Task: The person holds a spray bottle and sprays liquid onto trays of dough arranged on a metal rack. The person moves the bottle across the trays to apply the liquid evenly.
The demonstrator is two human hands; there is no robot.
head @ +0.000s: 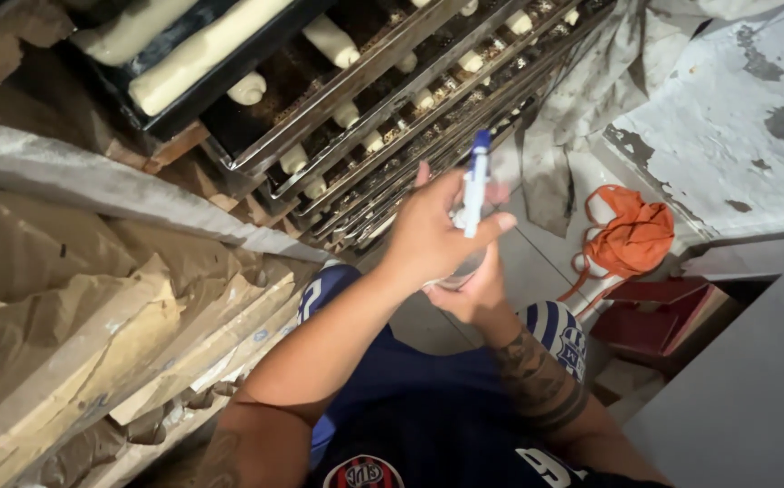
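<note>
The spray bottle (pixel 473 203) sits near the middle of the view, its long axis close to upright, leaning slightly toward 1 o'clock, with the blue-and-white trigger head at the top and the clear body below. The left hand (pixel 433 237) is wrapped around the neck, fingers closed on it, the forefinger laid across the white stem. The right hand (pixel 472 294) cups the bottle's lower body from underneath, clamped on it at 6 o'clock of the left hand.

At 11 o'clock a rack of dark metal trays (pixel 365 99) runs in stacked tiers toward 1 o'clock; the trays carry pale, smooth dough pieces (pixel 330 41), long loaves on the nearest tray and small rolls along the edges lower down. At 9 o'clock crumpled brown paper sacks (pixel 94 334) lie in creased layers. At 3 o'clock an orange cloth bag (pixel 632 237) slumps on the tiled floor (pixel 537 262), with a red box (pixel 654 316) just beside it at 4 o'clock. The wall (pixel 736 117) at 2 o'clock is white with flaking patches.
</note>
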